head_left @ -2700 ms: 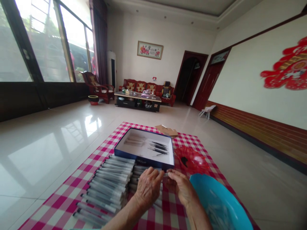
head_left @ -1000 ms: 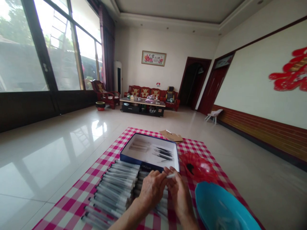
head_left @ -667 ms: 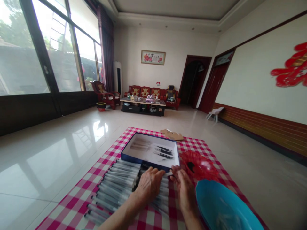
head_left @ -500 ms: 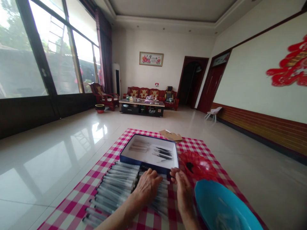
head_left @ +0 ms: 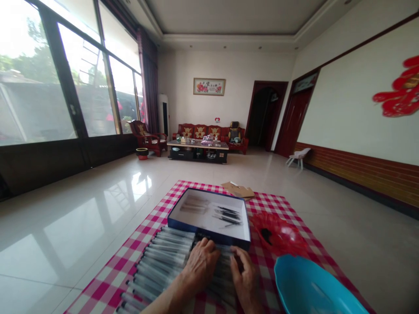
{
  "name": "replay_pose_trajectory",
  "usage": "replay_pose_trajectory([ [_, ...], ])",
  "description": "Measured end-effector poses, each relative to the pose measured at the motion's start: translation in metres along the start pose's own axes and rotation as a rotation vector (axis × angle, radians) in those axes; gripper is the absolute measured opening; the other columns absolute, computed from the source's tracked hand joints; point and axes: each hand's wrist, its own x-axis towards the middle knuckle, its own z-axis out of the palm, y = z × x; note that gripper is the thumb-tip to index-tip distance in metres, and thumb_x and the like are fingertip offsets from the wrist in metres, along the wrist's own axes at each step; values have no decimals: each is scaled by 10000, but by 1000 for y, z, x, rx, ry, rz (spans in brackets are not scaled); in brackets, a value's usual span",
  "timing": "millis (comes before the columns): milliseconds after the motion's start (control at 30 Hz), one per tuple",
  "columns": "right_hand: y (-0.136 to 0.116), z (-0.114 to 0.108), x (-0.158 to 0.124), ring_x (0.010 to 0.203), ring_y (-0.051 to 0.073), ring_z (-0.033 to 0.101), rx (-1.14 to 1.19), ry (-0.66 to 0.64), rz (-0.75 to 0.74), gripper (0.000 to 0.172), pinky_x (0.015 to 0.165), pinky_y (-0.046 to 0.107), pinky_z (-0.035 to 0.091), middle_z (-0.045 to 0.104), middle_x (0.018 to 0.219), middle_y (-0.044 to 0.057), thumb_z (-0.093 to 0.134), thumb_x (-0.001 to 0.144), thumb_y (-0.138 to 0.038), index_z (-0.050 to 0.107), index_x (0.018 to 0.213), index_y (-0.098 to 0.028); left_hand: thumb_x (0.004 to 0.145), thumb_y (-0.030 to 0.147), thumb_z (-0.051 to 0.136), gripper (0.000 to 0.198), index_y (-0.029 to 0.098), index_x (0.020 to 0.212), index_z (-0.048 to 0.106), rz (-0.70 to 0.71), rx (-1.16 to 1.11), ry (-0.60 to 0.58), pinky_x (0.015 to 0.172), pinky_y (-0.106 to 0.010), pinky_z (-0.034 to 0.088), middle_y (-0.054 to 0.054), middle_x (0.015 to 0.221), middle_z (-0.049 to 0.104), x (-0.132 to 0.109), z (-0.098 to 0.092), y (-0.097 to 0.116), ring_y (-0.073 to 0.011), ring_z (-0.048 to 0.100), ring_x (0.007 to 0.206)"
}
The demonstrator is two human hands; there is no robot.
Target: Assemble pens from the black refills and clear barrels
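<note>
My left hand (head_left: 202,264) lies over the right-hand group of clear-barrelled pens, its fingers curled down and closed; what they grip is hidden beneath them. Facing it, my right hand (head_left: 245,274) has bent fingers, with thumb and forefinger at the end of a translucent pen (head_left: 225,248) by the box's near edge. A wide row of clear pens (head_left: 166,257) with dark ends is laid out to the left on the checked cloth. Just beyond the hands is a shallow blue-rimmed box (head_left: 196,220) with a white inside. It contains thin black sticks (head_left: 229,213) and paler thin pieces (head_left: 194,206).
To the right stand a red flower-shaped bowl (head_left: 281,235) and a blue basin (head_left: 314,288). Brown cardboard (head_left: 238,190) lies behind the box. The pink-and-white checked cloth (head_left: 131,244) covers the work surface. Farther off are a coffee table (head_left: 198,146) and a red sofa.
My right hand has come down from the box's near corner to the pens, close to my left hand. My left hand stays over the pens. The whole view has shifted slightly.
</note>
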Motion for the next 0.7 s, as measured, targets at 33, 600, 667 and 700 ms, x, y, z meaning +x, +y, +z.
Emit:
replay_pose_trajectory([
  [33,-1,0,0,881,252,652,8,-8,11,287,789,383,531,703,932,102,580,772,-417,674,915,-186,869,138,437,202,194,787,612,2,-1,-3,722,-293,413,-55,864,576,0,-1,0,-195,504,841],
  [600,-1,-21,8,872,274,671,269,210,629,522,759,374,541,725,897,102,530,637,-660,616,862,-197,904,307,546,253,147,1097,580,-324,162,-170,811,-401,504,-73,1097,598,106,-46,-132,-204,596,950],
  [667,1,-20,8,865,273,670,248,190,644,532,765,374,540,723,892,104,514,643,-671,623,859,-197,901,312,555,300,157,1158,549,-356,142,-211,811,-407,513,-79,1150,578,124,-36,-140,-206,596,964],
  [700,2,-20,8,857,273,669,221,181,646,530,765,375,537,723,883,103,505,648,-676,628,846,-200,902,309,553,302,160,1165,547,-369,123,-226,812,-406,514,-82,1159,574,132,-31,-142,-209,594,970],
])
